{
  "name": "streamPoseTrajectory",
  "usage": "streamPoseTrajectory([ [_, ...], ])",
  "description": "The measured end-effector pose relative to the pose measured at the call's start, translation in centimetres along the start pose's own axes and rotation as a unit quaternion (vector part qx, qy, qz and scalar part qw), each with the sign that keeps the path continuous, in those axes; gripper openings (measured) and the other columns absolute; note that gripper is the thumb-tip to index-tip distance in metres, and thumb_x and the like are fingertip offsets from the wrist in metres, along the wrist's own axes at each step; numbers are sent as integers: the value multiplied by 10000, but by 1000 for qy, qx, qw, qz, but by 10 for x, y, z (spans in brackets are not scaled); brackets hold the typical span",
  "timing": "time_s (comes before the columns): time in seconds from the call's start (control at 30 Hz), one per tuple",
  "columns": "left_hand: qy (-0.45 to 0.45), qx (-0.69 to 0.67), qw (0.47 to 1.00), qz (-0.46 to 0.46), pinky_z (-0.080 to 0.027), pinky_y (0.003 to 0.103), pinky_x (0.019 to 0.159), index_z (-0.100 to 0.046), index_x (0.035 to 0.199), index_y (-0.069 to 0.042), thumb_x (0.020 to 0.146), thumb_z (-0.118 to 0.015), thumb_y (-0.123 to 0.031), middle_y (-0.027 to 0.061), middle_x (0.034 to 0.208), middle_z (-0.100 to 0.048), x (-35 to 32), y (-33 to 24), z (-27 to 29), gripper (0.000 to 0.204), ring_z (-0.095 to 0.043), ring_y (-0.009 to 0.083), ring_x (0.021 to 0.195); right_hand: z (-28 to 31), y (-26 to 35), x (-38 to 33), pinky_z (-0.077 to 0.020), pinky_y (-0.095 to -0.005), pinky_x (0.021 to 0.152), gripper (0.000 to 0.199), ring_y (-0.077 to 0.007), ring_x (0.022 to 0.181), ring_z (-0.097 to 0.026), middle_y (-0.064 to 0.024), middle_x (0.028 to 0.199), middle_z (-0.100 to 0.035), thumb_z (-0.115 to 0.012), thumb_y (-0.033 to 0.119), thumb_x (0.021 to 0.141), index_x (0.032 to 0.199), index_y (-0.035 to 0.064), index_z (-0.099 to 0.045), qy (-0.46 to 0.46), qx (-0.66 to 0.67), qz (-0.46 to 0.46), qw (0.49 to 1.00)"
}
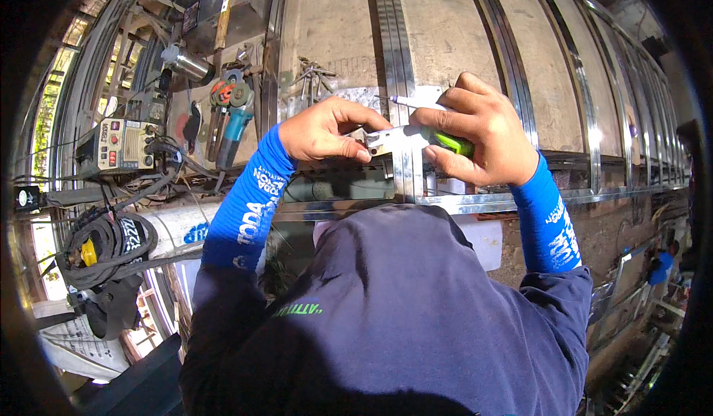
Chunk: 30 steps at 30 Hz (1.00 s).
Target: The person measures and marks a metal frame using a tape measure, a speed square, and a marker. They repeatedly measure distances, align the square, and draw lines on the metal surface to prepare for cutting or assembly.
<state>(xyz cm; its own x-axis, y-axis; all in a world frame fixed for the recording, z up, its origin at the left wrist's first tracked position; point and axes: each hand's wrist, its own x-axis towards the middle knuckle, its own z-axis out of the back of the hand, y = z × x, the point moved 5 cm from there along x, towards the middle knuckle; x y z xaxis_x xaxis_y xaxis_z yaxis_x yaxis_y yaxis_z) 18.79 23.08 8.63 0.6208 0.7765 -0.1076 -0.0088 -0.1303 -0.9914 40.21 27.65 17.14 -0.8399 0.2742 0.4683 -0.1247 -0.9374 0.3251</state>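
At the frame crossing | my left hand (321,130) pinches a small metal bracket (386,140) against the steel strip (406,165) | right hand (475,138) grips a green-handled screwdriver (453,143) | bracket looks light, stiff, sharp-edged: hold by flat faces.

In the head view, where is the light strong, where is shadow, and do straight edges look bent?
Head view: hard sunlight glares on the metal strips and both hands, left hand and right hand; the dark blue garment lies partly in shadow; straight rails curve toward the black fisheye rim.
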Motion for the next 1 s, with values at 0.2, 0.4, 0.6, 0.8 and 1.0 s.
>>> streamPoseTrajectory([
  [0.2, -13, -4, 1000, 20, -442, 344, 1064, -675, 1250, 28, 803, -815, -50, 105, 1242, -695, -3, 0, -1, 476, -616, 189, 1187, 2, 6, 0, -456, -403, 643, 348, -281, 702, -504, -81, 723, -539, -773, 323, 796, 1062, 98, -751, 0, -12, 4, 1000],
  [0.4, -26, 117, 992, 30, -493, 329, 979, -673, 1230, 24, 858, -793, -77, 103, 1176, -707, 3, 46, 15, 404, -636, 177, 1115, -15, -9, -12, -438, -403, 629, 342, -284, 701, -497, -87, 723, -533, -764, 319, 797, 1064, 106, -755, -35, 3, -34, 999],
  [0.6, -174, 375, 894, 171, -521, 409, 952, -683, 1221, -33, 868, -757, -121, 204, 1123, -713, 21, 184, 72, 371, -687, 331, 1068, -70, -25, -50, -439, -410, 657, 283, -300, 703, -526, -106, 741, -602, -749, 255, 809, 1044, 98, -760, -75, 73, -198, 975],
  [0.8, -360, 460, 802, 127, -529, 459, 949, -710, 1216, -140, 869, -762, -135, 208, 1103, -712, 34, 237, 142, 351, -659, 425, 1059, -112, -15, -93, -443, -420, 668, 239, -306, 709, -528, -100, 722, -606, -741, 247, 839, 1027, 101, -758, -43, 135, -273, 951],
  [1.0, -367, 195, 906, 76, -539, 352, 804, -494, 1354, -63, 913, -729, -79, 137, 1135, -709, 54, 182, 151, 500, -667, 237, 928, -93, -20, -109, -431, -417, 666, 247, -300, 696, -512, -100, 726, -604, -755, 247, 827, 1025, 99, -759, -87, 87, -295, 948],
])
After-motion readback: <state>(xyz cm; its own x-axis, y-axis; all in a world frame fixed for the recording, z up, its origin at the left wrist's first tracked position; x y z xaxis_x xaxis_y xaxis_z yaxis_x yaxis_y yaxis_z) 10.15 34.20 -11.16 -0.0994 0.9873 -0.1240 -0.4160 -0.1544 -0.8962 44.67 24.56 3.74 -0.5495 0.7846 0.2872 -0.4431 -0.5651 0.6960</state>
